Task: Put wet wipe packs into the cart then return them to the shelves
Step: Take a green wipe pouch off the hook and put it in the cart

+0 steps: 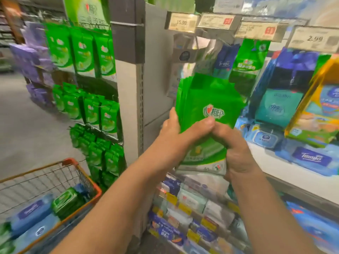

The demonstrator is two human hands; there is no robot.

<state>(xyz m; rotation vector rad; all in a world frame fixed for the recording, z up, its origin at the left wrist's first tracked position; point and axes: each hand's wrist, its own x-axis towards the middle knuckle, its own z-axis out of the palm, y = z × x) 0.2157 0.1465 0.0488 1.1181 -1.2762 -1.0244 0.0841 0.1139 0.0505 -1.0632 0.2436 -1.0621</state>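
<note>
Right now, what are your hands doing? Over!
Left hand and right hand both grip green wipe packs, raised before hanging hooks. Cart at left holds more packs. Nothing blocking.

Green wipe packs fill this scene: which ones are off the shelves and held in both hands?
The green stack raised mid-frame, gripped by the left hand and right hand; the others hang on hooks or lie in the cart.

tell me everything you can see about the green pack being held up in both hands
The green pack is a flat, glossy plastic pouch, bright green with a white logo near the middle and a paler printed band at the bottom. Several layered edges at its top left suggest a bundle. It is held upright, slightly tilted, in front of the hanging shelf goods. The left hand grips its left side; the right hand grips its lower right.
</note>
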